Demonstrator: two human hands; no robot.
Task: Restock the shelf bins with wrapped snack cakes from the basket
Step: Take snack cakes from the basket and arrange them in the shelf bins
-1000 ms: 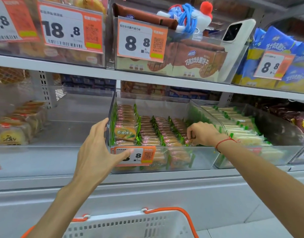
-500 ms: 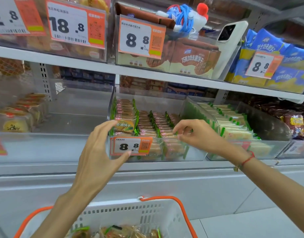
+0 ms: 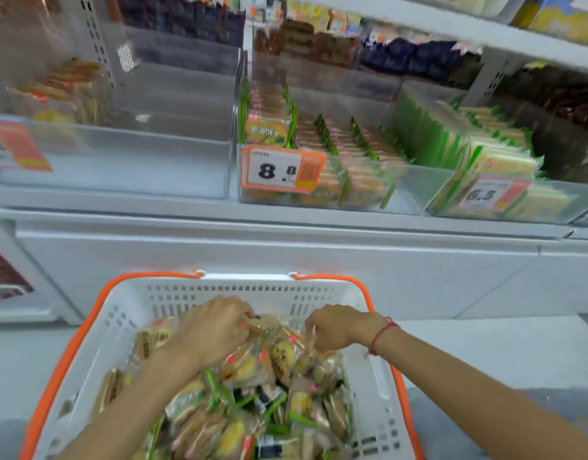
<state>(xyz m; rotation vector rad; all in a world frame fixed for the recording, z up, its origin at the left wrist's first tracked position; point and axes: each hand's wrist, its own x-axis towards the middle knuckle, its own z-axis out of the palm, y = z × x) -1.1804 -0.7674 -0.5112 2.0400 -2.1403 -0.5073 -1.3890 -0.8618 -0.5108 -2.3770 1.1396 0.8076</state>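
Both hands have dropped from the shelf bin w/ the price tag into the white slotted plastic basket w/ orange rim (image 3: 86, 330) in front of the person. Left hand (image 3: 209, 330) has fingers curled into the heap of clear-wrapped yellow and brown snack cakes (image 3: 252, 393); right hand (image 3: 339, 327) pinches a wrapper edge at the pile's far side. Means the placing round is over & a fresh pick-up is starting, I'd judge. Further off, the clear plastic bin w/ orange 8.8 tag (image 3: 282, 169) holds rows of cakes, w/ room at its right end.
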